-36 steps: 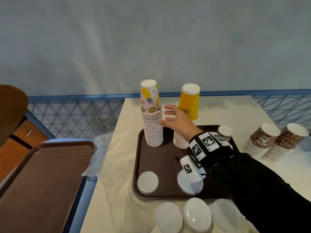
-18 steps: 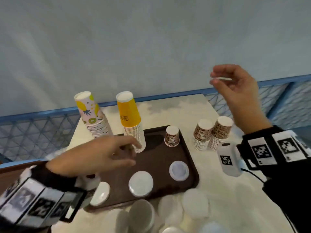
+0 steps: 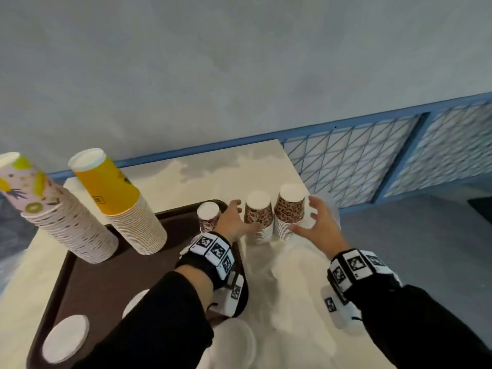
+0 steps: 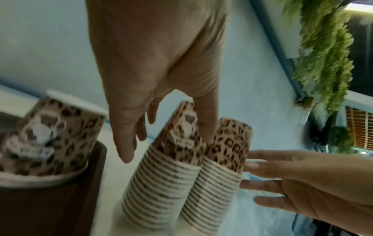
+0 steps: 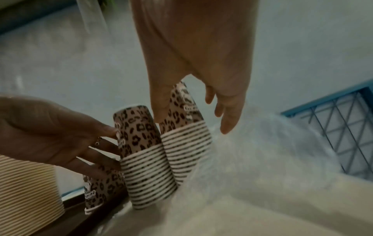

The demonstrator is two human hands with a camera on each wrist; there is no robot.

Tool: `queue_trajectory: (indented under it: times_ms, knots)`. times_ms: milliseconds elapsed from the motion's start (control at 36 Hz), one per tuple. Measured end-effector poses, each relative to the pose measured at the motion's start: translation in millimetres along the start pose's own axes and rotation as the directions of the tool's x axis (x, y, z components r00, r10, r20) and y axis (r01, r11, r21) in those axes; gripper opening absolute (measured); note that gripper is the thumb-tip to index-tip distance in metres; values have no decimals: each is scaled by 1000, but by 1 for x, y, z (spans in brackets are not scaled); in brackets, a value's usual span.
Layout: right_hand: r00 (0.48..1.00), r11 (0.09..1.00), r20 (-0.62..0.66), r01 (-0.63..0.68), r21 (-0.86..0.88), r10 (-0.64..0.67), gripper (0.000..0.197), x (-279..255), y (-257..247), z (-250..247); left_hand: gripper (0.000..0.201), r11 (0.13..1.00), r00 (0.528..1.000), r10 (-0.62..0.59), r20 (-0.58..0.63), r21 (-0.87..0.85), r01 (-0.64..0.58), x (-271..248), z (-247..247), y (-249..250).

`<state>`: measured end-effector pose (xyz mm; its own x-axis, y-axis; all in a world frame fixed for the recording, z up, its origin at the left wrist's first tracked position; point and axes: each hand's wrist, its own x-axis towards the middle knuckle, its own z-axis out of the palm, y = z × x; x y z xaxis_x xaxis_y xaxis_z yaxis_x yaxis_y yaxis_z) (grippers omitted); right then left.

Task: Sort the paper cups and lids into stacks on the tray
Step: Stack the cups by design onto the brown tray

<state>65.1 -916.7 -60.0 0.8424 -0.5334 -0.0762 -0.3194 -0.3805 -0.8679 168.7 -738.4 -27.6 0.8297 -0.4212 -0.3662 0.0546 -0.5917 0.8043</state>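
Two leopard-print cup stacks [image 3: 274, 217] stand side by side on the table just right of the tray [image 3: 87, 278]. The left hand [image 3: 233, 221] and right hand [image 3: 320, 225] flank them, fingers spread. Only the wrist views show fingertips apparently touching the cups; neither hand grips yet.

Two leopard-print cup stacks [image 3: 259, 222] [image 3: 288, 217] stand side by side, touching, on the table [image 3: 287, 275] just right of the tray [image 3: 80, 275]; no gap between them for a finger. Left hand [image 3: 233, 221] fills the space between the left stack and the single leopard cup [image 3: 209, 217] at the tray's corner. Right hand [image 3: 319, 227], fingers spread, flanks the right stack; bare table lies toward the viewer.
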Motion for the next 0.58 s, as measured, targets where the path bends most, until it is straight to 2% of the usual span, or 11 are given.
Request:
queue_trajectory:
  times_ms: [83,194,278,361,444,583]
  knots:
    - [995,999,97,-6,53,1,90,10,11,11,81,999,999,-22,-27,-42,21,9,21,-9]
    - [984,995,168,-69,79,55,81,22,22,15,79,995,996,-46,-78,-86,39,20,37,-21]
    - [971,990,211,-125,61,109,76,29,29,19,80,997,992,-53,-112,-53,47,23,44,-29]
    - [975,990,176,-141,28,134,79,32,32,26,81,999,985,-14,-169,-34,9,26,49,-34]
    - [980,985,138,-155,81,143,76,31,31,30,79,999,976,18,-215,-30,-25,23,51,-35]
    - [988,982,120,-112,154,94,66,24,21,28,82,985,967,79,-244,-130,-113,15,45,-28]
